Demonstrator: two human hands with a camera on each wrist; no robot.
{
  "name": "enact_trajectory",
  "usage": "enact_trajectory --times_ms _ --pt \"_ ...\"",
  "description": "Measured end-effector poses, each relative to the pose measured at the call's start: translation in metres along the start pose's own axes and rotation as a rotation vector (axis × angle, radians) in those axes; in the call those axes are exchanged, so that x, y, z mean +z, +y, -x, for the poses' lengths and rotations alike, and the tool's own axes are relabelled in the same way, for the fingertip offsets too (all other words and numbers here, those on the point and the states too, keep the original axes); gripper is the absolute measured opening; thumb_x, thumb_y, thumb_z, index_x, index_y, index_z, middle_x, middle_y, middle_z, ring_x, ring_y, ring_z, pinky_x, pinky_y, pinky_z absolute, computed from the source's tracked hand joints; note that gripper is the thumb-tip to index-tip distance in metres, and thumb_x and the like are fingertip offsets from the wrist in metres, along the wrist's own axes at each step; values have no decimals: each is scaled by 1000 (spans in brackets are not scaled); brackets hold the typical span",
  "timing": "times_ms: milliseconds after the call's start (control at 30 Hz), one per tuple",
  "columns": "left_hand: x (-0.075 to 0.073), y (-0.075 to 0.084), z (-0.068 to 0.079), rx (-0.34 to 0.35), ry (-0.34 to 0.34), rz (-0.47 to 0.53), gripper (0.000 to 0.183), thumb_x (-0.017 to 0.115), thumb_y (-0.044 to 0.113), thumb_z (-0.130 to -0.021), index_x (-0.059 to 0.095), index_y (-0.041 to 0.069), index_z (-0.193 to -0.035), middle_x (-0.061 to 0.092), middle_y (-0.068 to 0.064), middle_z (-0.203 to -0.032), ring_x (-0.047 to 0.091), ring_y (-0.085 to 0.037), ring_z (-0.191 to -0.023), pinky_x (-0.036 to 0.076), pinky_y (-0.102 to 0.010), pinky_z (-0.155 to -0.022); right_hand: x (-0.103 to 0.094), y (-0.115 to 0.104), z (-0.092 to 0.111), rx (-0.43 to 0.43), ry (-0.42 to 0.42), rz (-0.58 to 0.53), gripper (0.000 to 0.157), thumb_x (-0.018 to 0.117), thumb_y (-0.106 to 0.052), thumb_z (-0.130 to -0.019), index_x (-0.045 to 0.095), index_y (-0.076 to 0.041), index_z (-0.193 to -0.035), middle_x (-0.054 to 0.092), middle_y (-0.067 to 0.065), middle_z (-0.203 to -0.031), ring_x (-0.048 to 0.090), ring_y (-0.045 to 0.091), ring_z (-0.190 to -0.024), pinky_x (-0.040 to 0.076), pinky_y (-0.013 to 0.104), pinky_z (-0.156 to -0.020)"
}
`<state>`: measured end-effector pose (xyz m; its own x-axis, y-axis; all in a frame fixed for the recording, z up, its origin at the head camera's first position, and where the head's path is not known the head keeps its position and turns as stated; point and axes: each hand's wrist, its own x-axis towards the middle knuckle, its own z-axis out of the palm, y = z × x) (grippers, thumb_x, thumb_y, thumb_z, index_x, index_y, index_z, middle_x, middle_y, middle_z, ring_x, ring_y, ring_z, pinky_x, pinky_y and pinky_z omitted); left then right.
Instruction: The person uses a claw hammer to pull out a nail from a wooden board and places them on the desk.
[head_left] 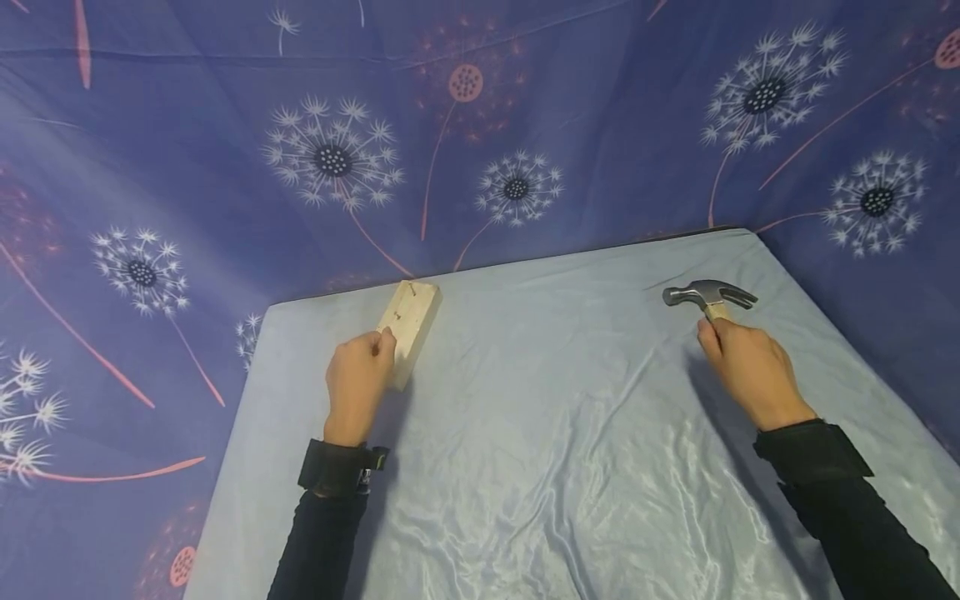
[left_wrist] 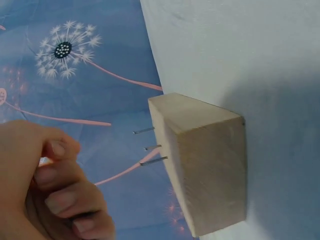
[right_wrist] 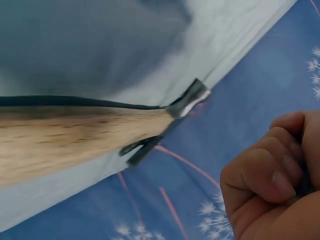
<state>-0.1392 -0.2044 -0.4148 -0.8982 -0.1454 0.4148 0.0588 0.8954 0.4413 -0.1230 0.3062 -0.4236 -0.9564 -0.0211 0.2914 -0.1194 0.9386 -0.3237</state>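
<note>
A pale wooden block (head_left: 408,329) lies at the far left of the light blue cloth (head_left: 555,433). Three thin nails (left_wrist: 150,147) stick out of the top of the block (left_wrist: 205,165). My left hand (head_left: 358,383) sits at its near end, thumb at the edge. In the left wrist view its fingers (left_wrist: 60,192) are curled, with a gap to the wood. A claw hammer (head_left: 708,294) lies at the far right. My right hand (head_left: 750,367) hovers over its handle (right_wrist: 75,135). The right wrist view shows a closed fist (right_wrist: 270,175) beside that handle, not around it.
The cloth-covered table ends at a far edge (head_left: 525,262) just behind the block and hammer. A dark blue dandelion-print backdrop (head_left: 480,125) hangs behind and on both sides. Wrinkled cloth stretches between and in front of my hands.
</note>
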Motion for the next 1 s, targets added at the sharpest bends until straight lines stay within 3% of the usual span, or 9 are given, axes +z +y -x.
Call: enact_trajectory --times_ms 133,333,433,567,700,833,1000 --pt "2 -7 3 -63 -26 -28 46 50 31 -100 38 15 -58 31 2 -52 33 -18 -47 25 -33 -42 1 12 11 35 -67 -3 41 36 -36 -106 43 -11 -74 38 5 -58 39 23 -48 27 38 -44" --pt "8 -20 10 -149 -114 -74 47 49 41 -101 45 12 -65 43 -3 -59 43 -22 -52 32 -35 -44 1 29 26 152 -258 -1 47 29 -41 -107 46 -7 -79 39 7 -61 40 22 -49 29 36 -42" --pt "12 -26 13 -204 -184 -55 47 49 51 -98 50 7 -81 48 -10 -76 49 -26 -62 37 -38 -50 3 36 32 192 -307 -10 45 34 -41 -106 45 -3 -86 42 8 -63 42 22 -50 30 36 -42" --pt "19 -31 17 -254 -211 -19 66 53 63 -91 50 -1 -111 40 -16 -101 49 -32 -81 43 -43 -59 6 39 36 234 -293 -34 44 48 -38 -102 40 4 -105 48 12 -67 46 24 -52 33 36 -43" --pt "25 -33 20 -229 -208 -29 78 62 63 -85 50 -7 -119 33 -20 -109 40 -35 -92 43 -45 -62 8 40 38 271 -229 -13 53 60 -33 -96 36 7 -119 48 23 -80 51 36 -62 34 41 -45" --pt "26 -34 18 -152 -207 -98 79 70 59 -80 55 -13 -108 38 -24 -103 36 -38 -90 39 -47 -68 9 42 40 307 -199 29 57 63 -31 -93 35 9 -121 39 31 -91 44 50 -77 34 48 -46" --pt "26 -33 12 -124 -311 -168 86 70 64 -76 52 -12 -111 50 -24 -95 49 -42 -87 39 -50 -72 7 48 41 326 -229 74 55 60 -34 -95 41 13 -116 37 32 -92 40 54 -81 33 52 -47"
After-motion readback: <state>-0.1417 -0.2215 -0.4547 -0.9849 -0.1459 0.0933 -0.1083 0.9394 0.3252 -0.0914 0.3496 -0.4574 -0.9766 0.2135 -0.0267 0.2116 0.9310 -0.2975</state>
